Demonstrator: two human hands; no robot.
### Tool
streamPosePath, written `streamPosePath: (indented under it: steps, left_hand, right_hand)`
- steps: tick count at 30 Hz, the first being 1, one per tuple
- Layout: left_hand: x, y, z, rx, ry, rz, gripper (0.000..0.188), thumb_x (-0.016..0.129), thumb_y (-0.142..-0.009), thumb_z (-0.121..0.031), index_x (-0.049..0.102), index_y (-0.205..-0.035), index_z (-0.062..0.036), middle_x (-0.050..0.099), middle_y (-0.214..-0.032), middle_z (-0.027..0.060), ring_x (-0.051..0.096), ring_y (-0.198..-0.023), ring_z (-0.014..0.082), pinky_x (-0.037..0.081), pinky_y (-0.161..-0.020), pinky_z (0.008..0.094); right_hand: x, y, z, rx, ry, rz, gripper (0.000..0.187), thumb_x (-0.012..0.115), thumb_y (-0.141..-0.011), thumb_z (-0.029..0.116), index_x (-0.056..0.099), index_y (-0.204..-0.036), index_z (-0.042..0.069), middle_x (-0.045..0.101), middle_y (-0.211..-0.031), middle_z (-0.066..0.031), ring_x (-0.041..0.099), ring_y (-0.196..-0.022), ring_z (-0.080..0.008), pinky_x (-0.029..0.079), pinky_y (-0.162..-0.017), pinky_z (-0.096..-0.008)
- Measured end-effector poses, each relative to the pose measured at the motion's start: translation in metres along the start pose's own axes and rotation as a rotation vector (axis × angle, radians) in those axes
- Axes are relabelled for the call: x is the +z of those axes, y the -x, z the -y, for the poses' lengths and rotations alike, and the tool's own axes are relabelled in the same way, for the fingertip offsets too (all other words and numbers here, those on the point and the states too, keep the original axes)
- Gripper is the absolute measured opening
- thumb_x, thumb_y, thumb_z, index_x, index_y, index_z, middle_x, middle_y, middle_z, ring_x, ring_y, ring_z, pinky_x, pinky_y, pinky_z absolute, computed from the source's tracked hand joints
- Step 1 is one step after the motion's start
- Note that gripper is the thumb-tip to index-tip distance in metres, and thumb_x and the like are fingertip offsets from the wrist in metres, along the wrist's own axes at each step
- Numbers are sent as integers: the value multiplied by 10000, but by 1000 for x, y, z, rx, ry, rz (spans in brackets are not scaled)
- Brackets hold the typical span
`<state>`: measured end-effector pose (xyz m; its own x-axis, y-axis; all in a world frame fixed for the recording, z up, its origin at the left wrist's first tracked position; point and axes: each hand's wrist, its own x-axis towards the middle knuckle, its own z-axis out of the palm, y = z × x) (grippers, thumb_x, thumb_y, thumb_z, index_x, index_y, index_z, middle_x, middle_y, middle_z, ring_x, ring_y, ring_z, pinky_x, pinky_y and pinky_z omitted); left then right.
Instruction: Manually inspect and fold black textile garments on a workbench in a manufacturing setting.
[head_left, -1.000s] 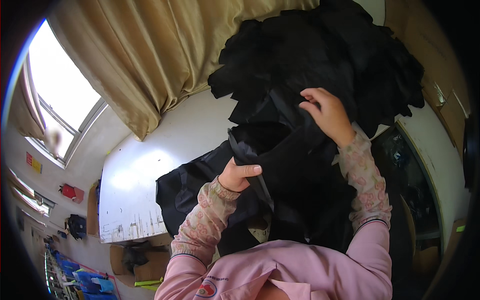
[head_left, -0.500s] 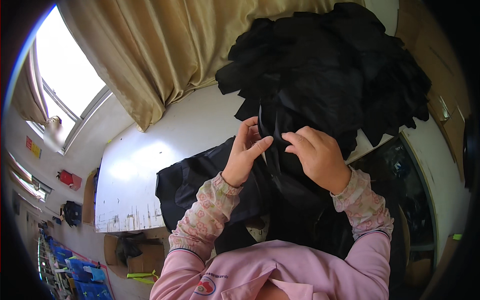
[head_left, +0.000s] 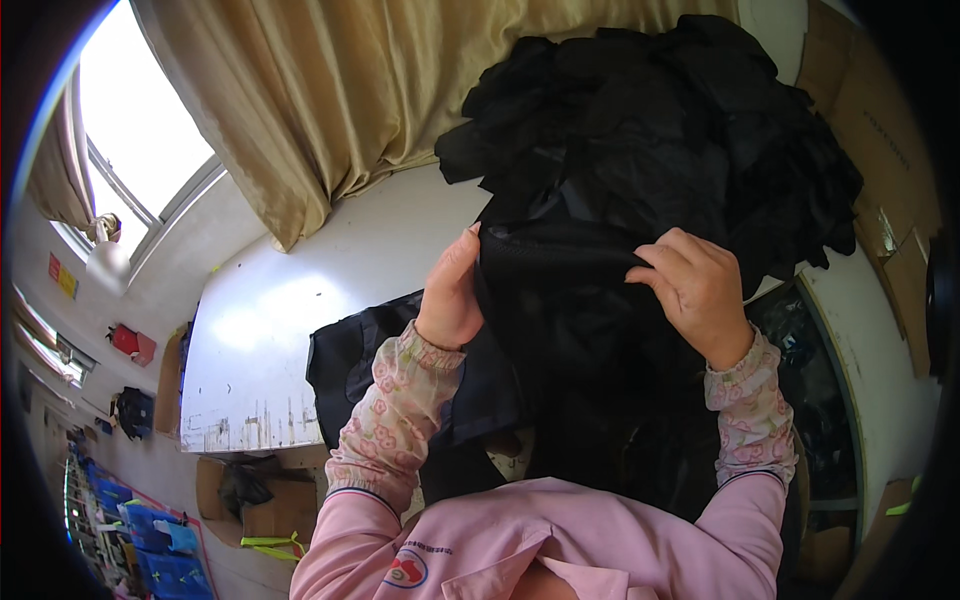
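A piece of black cloth [head_left: 565, 270] is stretched between my two hands, its upper edge running nearly straight from one to the other. My left hand [head_left: 452, 303] grips its left edge; the thumb shows in front, and the other fingers are hidden behind the fabric. At the upper right corner, my right hand [head_left: 693, 288] pinches the cloth between thumb and curled fingers. The lower part of the piece hangs toward my lap and merges with other dark fabric. To the left, another black garment piece [head_left: 365, 350] lies over the table's near edge.
A large heap of black cloth pieces [head_left: 640, 110] covers the back of the white table [head_left: 250, 360]. Behind it hangs a gold curtain [head_left: 290, 90]. Cardboard [head_left: 870, 130] stands at right, and an open cardboard box [head_left: 285, 510] is below the table at left.
My hands have moved apart, the right one going rightward and the left one leftward. The black cloth, bunched between them before, is now spread out flat.
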<state>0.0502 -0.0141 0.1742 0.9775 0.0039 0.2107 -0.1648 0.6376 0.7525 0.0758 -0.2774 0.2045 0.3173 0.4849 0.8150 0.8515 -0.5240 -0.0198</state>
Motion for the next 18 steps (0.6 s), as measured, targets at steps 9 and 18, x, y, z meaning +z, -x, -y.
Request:
streamPosePath:
  steps: [9, 18]
  left_hand:
    - [-67, -32, 4, 52, -187, -170, 319, 490, -963, -328, 587, -791, -79, 547, -659, -10, 521, -609, 94, 433, -616, 224]
    - [-87, 82, 78, -489, -607, 483, 334, 679, -852, -46, 559, -1163, -44, 598, -968, -12, 581, -863, 106, 492, -779, 262]
  right_hand:
    - [-8, -10, 20, 136, -111, 96, 166, 715, -792, 125, 650, -893, 11, 615, -697, -85, 587, -531, -232, 454, -483, -297]
    - [-37, -32, -39, 578, -419, -120, 195, 631, -900, 179, 648, -789, 20, 418, -540, 73, 336, -485, -7, 264, -454, -210]
